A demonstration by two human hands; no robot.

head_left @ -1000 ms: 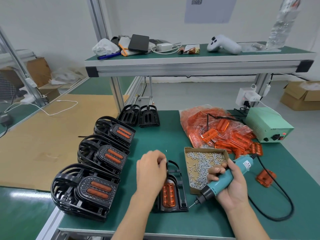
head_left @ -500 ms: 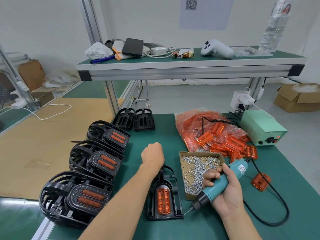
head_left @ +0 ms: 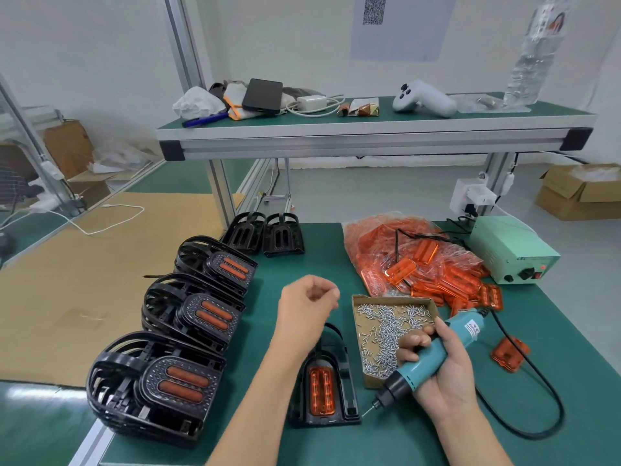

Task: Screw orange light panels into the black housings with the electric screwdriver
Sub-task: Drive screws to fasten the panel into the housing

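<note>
A black housing (head_left: pixel 349 393) lies flat on the green mat near the front edge, with an orange light panel (head_left: pixel 321 391) seated in it. My left hand (head_left: pixel 307 306) hovers above the housing's far end, its fingers curled into a loose fist; nothing shows in it. To the right, my right hand (head_left: pixel 448 385) grips the teal electric screwdriver (head_left: pixel 433 359). Its bit points down and left, close to the housing's right front corner. A cardboard tray of small silver screws (head_left: pixel 386 317) sits just behind the screwdriver.
Three stacks of finished housings (head_left: pixel 181 381) line the left edge, with two empty housings (head_left: pixel 265 233) behind them. A bag of orange panels (head_left: pixel 416 260) and a green power supply (head_left: pixel 514 253) stand at the right. One loose panel (head_left: pixel 509 353) lies beside the black cable (head_left: pixel 551 398).
My left hand has lifted off the housing's far end and moved up and away, fingers still curled. The right hand and screwdriver have kept their place.
</note>
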